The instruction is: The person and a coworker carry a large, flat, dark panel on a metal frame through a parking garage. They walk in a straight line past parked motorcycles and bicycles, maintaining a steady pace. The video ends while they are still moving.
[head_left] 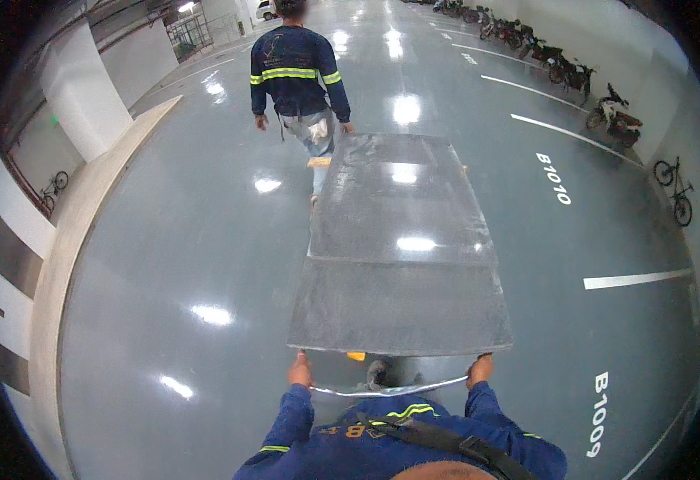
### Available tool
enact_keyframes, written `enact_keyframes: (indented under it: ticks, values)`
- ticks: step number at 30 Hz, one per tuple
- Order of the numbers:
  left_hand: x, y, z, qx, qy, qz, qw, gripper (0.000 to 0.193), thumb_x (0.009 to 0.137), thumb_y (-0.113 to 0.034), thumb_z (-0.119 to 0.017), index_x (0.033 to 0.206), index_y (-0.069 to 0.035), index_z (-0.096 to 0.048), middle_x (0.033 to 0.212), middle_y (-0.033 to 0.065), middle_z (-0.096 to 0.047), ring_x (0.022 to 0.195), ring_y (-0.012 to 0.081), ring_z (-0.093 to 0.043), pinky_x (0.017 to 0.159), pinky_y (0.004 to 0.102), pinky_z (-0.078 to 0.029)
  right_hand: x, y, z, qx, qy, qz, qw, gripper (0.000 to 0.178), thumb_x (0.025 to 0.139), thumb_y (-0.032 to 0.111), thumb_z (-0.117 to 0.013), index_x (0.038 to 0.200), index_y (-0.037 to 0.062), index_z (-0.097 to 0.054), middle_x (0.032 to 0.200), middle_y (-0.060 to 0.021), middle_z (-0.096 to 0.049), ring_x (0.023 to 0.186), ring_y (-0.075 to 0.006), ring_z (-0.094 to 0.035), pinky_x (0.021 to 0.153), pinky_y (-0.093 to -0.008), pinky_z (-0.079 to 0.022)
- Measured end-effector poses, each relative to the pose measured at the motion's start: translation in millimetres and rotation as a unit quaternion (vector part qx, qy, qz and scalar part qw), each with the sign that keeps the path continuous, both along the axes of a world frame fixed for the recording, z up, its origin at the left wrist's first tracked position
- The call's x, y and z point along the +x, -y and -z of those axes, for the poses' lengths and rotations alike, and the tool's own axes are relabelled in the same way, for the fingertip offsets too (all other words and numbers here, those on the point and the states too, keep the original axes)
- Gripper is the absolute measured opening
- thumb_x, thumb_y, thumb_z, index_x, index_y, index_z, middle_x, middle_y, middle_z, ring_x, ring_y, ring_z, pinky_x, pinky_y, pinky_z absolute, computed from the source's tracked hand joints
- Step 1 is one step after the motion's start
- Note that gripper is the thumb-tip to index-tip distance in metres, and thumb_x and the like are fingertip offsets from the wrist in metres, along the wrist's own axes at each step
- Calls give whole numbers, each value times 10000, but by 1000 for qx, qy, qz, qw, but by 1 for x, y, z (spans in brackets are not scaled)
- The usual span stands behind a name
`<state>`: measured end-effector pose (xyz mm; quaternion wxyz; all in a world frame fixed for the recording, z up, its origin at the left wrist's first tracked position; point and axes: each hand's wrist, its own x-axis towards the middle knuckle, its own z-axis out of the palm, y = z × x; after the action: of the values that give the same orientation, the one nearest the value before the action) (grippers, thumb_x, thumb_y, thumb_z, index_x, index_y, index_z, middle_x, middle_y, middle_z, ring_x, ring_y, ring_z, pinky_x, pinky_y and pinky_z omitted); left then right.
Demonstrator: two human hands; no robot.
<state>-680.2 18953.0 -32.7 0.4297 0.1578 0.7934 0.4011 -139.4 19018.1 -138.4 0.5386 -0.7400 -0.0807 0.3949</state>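
Head view. Grey flat panels, two, laid level end to end: far panel (pixel 402 208), near panel (pixel 398 308), seam between; support beneath hidden. Metal push bar (pixel 390 393), curved, at the near edge. Left hand (pixel 300 370) and right hand (pixel 480 370): apparently curled around the bar's ends, close against the near panel; fingertips hidden. Co-worker (pixel 294 76), beside the far left corner. Painted floor (pixel 166 240), glossy. Status, judged: loading done, panels in transit; neither set down.
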Motion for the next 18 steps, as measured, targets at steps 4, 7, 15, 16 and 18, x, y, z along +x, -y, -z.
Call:
enact_keyframes:
  ticks: [4,7,15,16,18]
  values:
    - [-19,-80,12,19,-67,19,997,662,937,-602,-424,1090,7,-634,775,113,-625,527,215,-556,452,376,-487,-40,-99,-29,-19,14,-25,999,489,996,382,-370,1071,-52,-583,925,-128,-612,812,-246,-533,738,-405,-430]
    - [-27,-163,8,16,-12,-9,1000,648,928,-622,-437,980,-8,-635,702,88,-573,484,185,-510,415,339,-440,-51,-176,-22,26,29,24,999,416,969,462,-419,847,75,-514,702,-39,-451,561,-170,-379,511,-349,-297]
    - [-46,-384,-15,-2,2,-6,1000,694,894,-693,-439,933,-20,-602,589,19,-421,435,144,-404,401,318,-371,-80,-378,-52,-20,-52,-20,998,451,998,324,-389,1218,-38,-543,1117,-134,-601,925,-242,-567,811,-357,-452]
    - [-53,-410,-22,0,-10,2,1000,702,889,-699,-439,935,-19,-603,593,21,-425,433,144,-403,400,314,-372,-87,-401,-43,44,-30,18,998,405,993,308,-401,1149,-26,-566,1016,-119,-600,833,-227,-545,730,-366,-445]
    - [-86,-444,-10,-8,-35,3,999,718,881,-712,-439,938,-16,-606,602,26,-433,429,144,-403,397,308,-373,-119,-451,-64,61,2,-43,997,387,995,314,-393,1087,-15,-574,948,-107,-582,787,-224,-525,713,-374,-439]
